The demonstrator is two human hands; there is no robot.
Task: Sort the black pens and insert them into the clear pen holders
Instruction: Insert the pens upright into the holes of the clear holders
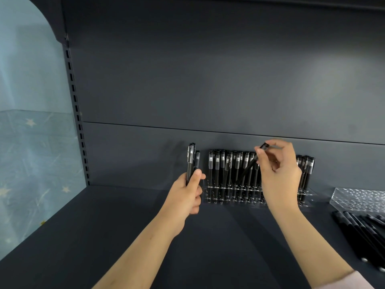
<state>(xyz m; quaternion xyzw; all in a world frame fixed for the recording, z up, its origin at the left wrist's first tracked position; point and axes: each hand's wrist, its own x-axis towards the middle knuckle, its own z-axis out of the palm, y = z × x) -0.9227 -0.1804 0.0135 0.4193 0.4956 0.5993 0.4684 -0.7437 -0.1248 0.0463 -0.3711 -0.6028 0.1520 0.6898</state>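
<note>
R fingers [277, 142] pinch tilted pen [249, 167] at holder [206, 196]; L fingers [196, 176] grip spare pens [190, 159].

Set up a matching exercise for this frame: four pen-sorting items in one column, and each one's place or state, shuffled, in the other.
Things
1. pen bundle
2. single tilted pen
3. clear holder at far right
4. loose pens

Places or states
A. lying flat on the shelf, at the right edge of the view
B. gripped upright by the left hand
C. pinched by the right hand, slanting down toward the filled holder
D. standing on the shelf with no pens visible in it

Pairs: 1-B, 2-C, 3-D, 4-A
</note>
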